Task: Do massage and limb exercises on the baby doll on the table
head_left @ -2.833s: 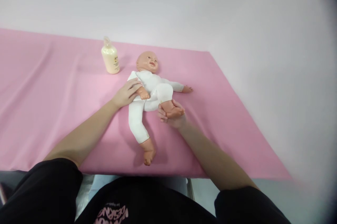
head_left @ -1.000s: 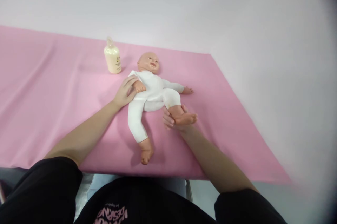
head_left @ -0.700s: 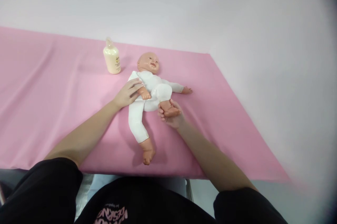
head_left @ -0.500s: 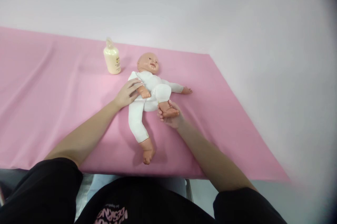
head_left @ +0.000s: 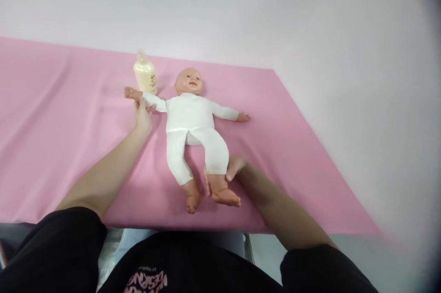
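Observation:
A baby doll (head_left: 189,118) in a white suit lies on its back on the pink sheet (head_left: 69,146), head toward the wall, legs toward me. My left hand (head_left: 142,116) holds the doll's outstretched arm, just under its small hand, close to a cream bottle (head_left: 145,74). Under the doll's ankle and foot, my right hand (head_left: 230,171) grips that leg, which now lies stretched out straight. The doll's other arm points right and its other leg rests flat on the sheet.
The cream bottle stands upright behind the doll's arm, close to the white wall (head_left: 241,8). The pink sheet's front edge runs just before my black-clad lap (head_left: 179,265), and its right edge slants toward the far corner.
The doll's bent leg has been drawn straight toward me by my right hand. My left hand has pulled the doll's arm off its chest and out to the left.

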Demonstrator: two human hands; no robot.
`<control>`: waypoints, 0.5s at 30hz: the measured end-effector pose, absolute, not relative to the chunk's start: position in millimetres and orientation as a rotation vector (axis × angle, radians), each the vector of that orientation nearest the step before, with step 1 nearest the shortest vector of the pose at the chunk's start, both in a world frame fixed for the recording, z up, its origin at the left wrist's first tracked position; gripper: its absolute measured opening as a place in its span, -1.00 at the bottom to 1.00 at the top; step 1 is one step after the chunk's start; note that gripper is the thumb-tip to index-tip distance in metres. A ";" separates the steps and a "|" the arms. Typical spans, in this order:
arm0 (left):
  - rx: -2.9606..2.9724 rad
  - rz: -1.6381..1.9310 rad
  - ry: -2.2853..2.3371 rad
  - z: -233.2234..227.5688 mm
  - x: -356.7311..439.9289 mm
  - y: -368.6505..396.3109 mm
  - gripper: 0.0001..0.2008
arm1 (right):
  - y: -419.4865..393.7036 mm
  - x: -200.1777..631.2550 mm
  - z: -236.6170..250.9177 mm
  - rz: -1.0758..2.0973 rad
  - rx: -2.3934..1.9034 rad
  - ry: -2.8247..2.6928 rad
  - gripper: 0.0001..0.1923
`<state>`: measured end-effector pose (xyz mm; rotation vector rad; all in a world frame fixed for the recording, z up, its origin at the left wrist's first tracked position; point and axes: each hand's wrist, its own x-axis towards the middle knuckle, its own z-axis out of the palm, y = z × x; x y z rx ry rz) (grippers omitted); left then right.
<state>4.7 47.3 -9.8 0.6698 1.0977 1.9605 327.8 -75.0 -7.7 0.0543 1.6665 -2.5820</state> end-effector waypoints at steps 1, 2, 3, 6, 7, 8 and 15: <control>0.615 1.954 1.107 -10.3 2.6 48.6 -0.79 | -73.0 328.2 -6.8 -2.483 0.115 1.707 -0.41; 0.570 1.947 1.109 -10.7 1.0 49.6 -0.79 | -71.4 329.0 -6.0 -2.401 0.195 1.748 -0.44; 0.522 1.941 1.107 -10.9 -0.1 50.2 -0.79 | -70.3 329.9 -5.6 -2.332 0.267 1.781 -0.47; 0.449 1.936 1.087 -10.8 -0.7 50.6 -0.82 | -69.4 332.6 -6.3 -2.264 0.379 1.815 -0.48; 0.447 1.937 1.084 -10.9 -0.5 50.7 -0.83 | -69.3 333.0 -6.8 -2.264 0.382 1.818 -0.48; 0.449 1.939 1.082 -11.2 -0.2 50.8 -0.83 | -69.0 332.9 -7.1 -2.265 0.373 1.818 -0.48; 0.610 1.928 1.074 -14.1 5.6 48.8 -0.70 | -68.3 326.4 -7.4 -2.413 -0.018 1.641 -0.48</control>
